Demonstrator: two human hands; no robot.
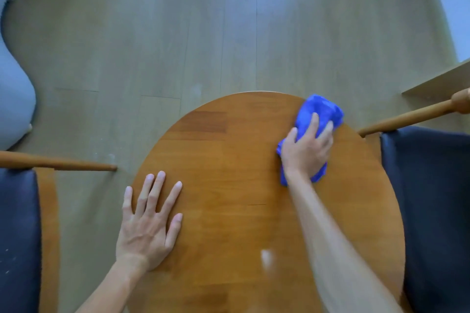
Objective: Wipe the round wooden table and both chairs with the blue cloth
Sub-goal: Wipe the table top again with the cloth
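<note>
The round wooden table [229, 160] fills the lower middle of the head view. My right hand [306, 150] presses the bunched blue cloth [320, 112] onto the table near its far right edge, fingers spread over the cloth. My left hand [150, 221] lies flat on the table's near left part, fingers straight and spread. A chair with a dark blue seat [432, 211] and a wooden arm stands to the right. A second chair with a dark blue seat [17, 236] stands to the left.
Pale wood-look floor [178, 33] stretches beyond the table. A light grey curved piece of furniture [12, 96] sits at the far left. A low wooden ledge [437, 81] shows at the right edge, above the right chair's arm [407, 117].
</note>
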